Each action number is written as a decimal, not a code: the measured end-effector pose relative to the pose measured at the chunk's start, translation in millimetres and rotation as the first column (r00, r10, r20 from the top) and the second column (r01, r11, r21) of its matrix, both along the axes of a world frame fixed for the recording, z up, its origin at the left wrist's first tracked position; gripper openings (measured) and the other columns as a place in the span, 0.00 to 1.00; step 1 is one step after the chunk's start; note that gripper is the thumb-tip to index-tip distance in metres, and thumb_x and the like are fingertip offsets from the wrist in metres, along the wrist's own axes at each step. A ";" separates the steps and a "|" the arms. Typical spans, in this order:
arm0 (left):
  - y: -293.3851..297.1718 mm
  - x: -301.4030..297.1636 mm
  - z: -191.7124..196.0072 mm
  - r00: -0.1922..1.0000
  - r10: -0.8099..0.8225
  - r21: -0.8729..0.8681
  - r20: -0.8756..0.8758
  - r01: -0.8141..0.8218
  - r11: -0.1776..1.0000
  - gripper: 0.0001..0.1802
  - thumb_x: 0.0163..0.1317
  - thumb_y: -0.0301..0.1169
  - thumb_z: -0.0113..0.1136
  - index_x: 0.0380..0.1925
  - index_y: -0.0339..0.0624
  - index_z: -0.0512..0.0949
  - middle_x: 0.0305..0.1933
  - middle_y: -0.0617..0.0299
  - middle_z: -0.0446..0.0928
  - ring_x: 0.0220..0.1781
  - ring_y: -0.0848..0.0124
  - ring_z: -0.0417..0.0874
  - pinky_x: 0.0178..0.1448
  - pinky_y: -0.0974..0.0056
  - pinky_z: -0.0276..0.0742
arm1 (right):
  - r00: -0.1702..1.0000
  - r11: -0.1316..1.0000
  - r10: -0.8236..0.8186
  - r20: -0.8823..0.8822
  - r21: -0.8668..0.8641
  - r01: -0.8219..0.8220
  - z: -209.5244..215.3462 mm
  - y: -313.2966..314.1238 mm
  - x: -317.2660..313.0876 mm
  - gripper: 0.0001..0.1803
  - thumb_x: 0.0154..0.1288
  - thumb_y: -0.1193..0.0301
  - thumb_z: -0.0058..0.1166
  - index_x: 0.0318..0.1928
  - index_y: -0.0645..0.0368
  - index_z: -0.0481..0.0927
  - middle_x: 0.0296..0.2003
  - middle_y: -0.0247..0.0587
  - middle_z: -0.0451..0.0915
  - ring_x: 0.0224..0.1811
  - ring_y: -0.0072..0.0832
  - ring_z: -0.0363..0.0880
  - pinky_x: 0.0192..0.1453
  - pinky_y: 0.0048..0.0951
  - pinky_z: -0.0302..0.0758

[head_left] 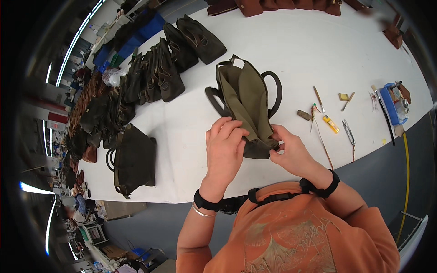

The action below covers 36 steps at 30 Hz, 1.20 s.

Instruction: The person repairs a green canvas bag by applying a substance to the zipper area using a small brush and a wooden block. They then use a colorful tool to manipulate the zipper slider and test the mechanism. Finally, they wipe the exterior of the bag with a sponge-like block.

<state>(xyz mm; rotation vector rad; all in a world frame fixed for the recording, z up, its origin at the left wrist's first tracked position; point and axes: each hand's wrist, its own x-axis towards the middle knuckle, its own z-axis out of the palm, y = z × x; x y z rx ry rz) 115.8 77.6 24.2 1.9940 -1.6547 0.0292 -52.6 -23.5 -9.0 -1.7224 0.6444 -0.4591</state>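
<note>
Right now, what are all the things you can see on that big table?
olive bag: one, olive green, table middle, gripped at its near end
dark bags: a row, count unclear, dark brown, table's left
single bag: one, dark olive, near left edge
reddish-brown bags: several, far edge
lighter: one, yellow, right
snips: one, metal, right
blue tray: one, far right
table: one, white
left hand: gripping the bag
right hand: pinching the bag's end

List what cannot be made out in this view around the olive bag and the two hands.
- Near end of the olive bag: head view, covered by the left hand and right hand.
- What the right hand's fingertips pinch: too small, hidden against the dark fabric.
- Bag's underside: pressed to the white table.
- Small tools at the right: too small to identify surely.
- Brown bags: cut by the top edge.
</note>
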 end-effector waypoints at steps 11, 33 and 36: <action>-18.3 -0.5 -5.4 0.970 -0.178 -0.029 -0.168 0.175 0.984 0.10 0.54 0.23 0.66 0.37 0.36 0.80 0.45 0.53 0.82 0.54 0.54 0.78 0.54 0.57 0.76 | 0.983 0.904 -0.143 0.111 -0.391 0.176 -19.2 -15.4 -7.2 0.21 0.56 0.82 0.54 0.52 0.60 0.71 0.55 0.52 0.69 0.55 0.46 0.72 0.55 0.37 0.73; -78.1 2.9 40.2 0.898 -0.314 0.620 -0.309 0.440 0.650 0.16 0.67 0.33 0.56 0.50 0.37 0.79 0.35 0.49 0.80 0.36 0.58 0.81 0.42 0.58 0.76 | 0.977 0.938 -0.037 0.209 -0.331 0.106 -29.7 -42.8 -19.4 0.07 0.62 0.79 0.55 0.42 0.62 0.80 0.49 0.50 0.75 0.40 0.41 0.79 0.41 0.32 0.76; -82.6 10.4 23.1 0.862 -0.401 0.533 -0.312 0.508 0.677 0.16 0.67 0.35 0.56 0.49 0.38 0.79 0.34 0.50 0.78 0.37 0.57 0.80 0.42 0.58 0.75 | 0.980 0.950 -0.058 0.188 -0.290 0.112 -26.1 -51.2 -21.9 0.06 0.62 0.79 0.55 0.40 0.62 0.79 0.49 0.49 0.75 0.38 0.39 0.78 0.40 0.32 0.75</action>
